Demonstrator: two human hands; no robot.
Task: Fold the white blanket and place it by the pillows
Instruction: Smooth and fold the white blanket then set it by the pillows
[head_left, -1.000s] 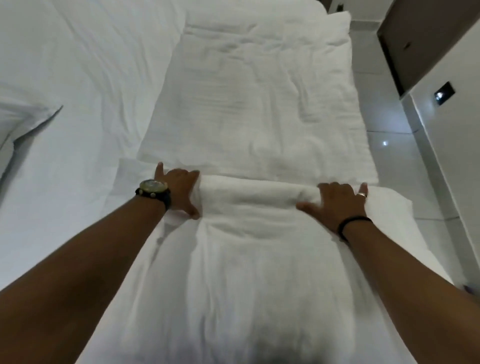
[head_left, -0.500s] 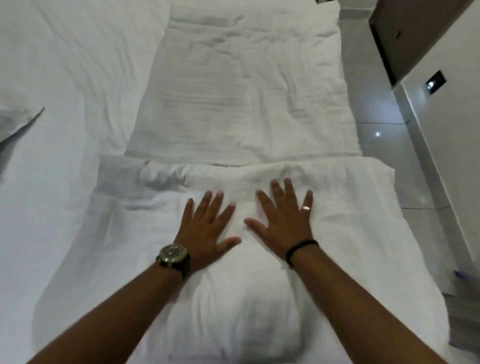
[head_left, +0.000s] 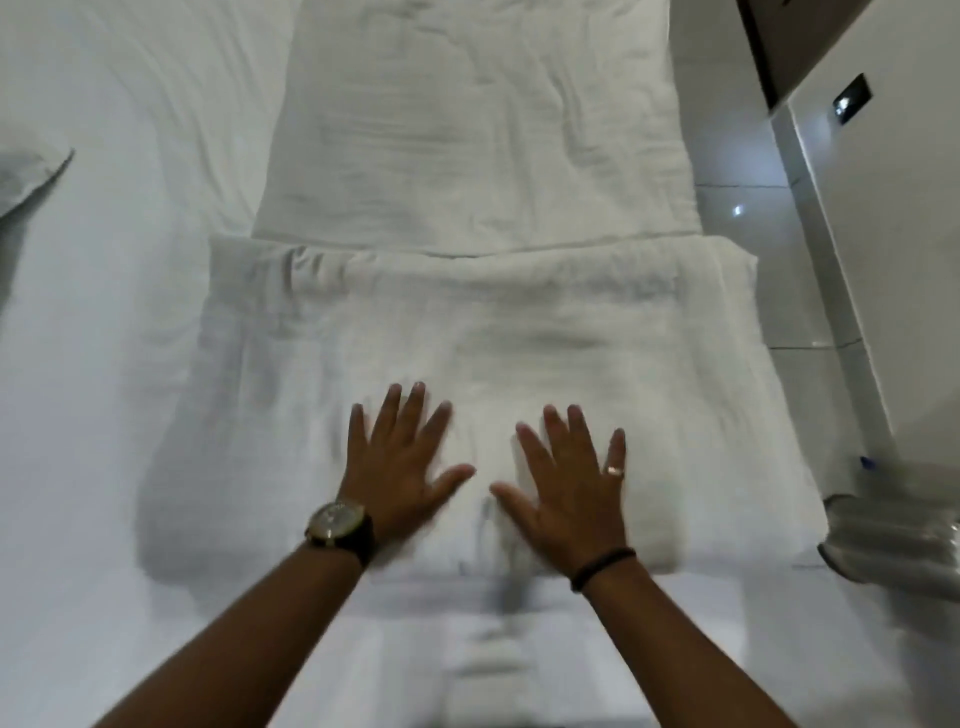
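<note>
Two hands press flat on one folded white quilted blanket (head_left: 467, 332) lying along the right edge of a white-sheeted bed (head_left: 104, 364). Nearest, the left hand (head_left: 400, 467), wearing a dark round wristwatch (head_left: 340, 525), and the right hand (head_left: 566, 488), wearing a ring and a thin black wristband (head_left: 602, 564), lie side by side with fingers straight and spread; neither grasps anything. Beyond them, the doubled-over portion ends in a thick rolled fold, and a single flatter length of the same blanket runs on toward the bed's far edge. Judged soft, bulky and light, it should yield under pressure and slump if lifted at one point; hold is best taken at both ends of the fold. One pillow corner (head_left: 31, 171) shows at the left edge.
</note>
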